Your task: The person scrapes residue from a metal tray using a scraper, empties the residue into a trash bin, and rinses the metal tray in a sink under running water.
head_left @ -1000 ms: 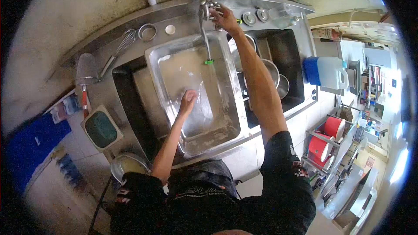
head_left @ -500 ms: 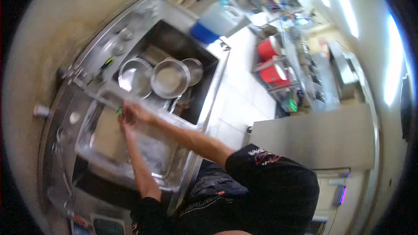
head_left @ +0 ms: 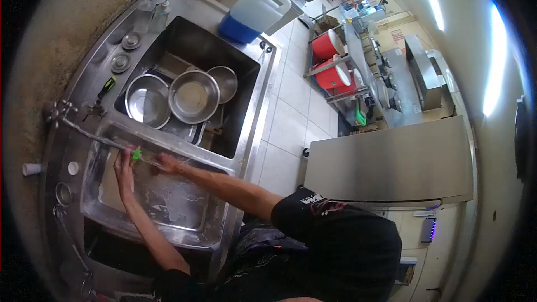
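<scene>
My left hand (head_left: 125,172) is at the end of the faucet spout, its fingers closed around the green nozzle (head_left: 136,154). A stream of water leaves the nozzle sideways toward my right hand (head_left: 169,164). That hand is held apart from the nozzle, with its fingers spread and nothing in them. Below both hands lies a large rectangular metal tray (head_left: 210,221), wet, with whitish suds or water on its bottom. The metal faucet spout (head_left: 92,134) comes from the wall side on the left.
Metal bowls (head_left: 194,96) stand in the dark sink basin (head_left: 246,86) beyond the tray. A jug of blue liquid (head_left: 254,14) is on the far counter. Along the wall ledge lie a green-and-black handled tool (head_left: 106,86), metal lids (head_left: 120,62) and pump bottles (head_left: 161,14). Red buckets (head_left: 333,74) sit on a shelf.
My hands were close together at the nozzle. The right hand has drawn away from it into the water stream, while the left stays at the nozzle. The view has shifted slightly.
</scene>
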Demonstrator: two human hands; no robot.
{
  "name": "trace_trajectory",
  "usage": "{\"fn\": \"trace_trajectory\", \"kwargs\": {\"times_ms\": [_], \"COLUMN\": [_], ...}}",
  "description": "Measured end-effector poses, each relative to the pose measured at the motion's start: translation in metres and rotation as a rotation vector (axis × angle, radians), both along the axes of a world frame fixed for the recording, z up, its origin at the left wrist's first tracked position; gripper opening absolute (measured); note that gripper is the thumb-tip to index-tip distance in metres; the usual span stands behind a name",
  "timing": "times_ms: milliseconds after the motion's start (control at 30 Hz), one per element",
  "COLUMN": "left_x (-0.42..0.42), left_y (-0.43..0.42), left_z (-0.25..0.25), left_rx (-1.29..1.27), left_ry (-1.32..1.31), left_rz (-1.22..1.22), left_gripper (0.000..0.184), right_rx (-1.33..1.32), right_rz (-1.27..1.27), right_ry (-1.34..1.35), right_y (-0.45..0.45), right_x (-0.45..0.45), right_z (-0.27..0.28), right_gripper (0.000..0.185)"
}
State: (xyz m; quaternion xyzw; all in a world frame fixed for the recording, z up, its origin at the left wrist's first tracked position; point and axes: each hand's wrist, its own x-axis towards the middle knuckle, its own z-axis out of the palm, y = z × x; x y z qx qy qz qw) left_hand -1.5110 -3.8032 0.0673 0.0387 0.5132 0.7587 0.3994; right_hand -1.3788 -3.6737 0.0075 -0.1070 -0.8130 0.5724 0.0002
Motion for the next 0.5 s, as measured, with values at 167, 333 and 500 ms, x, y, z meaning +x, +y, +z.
{"fn": "trace_trajectory", "kwargs": {"times_ms": [167, 333, 500], "left_x": [0.002, -0.017, -0.021], "left_y": [0.019, 0.022, 0.019], "left_z": [0.032, 0.017, 0.019], "left_rx": [-0.143, -0.351, -0.193], "left_ry": [0.094, 0.334, 0.403], "left_rz": [0.039, -0.119, -0.078], "left_gripper": [0.04, 0.032, 0.025], "right_rx": [0.118, 0.601, 1.057], "right_rz": [-0.01, 0.115, 0.355], "right_ry": [-0.101, 0.099, 0.079], "right_y": [0.001, 0.027, 0.029], "right_x": [-0.014, 0.02, 0.051], "right_z": [0.05, 0.028, 0.116], "right_gripper": [0.027, 0.034, 0.041]}}
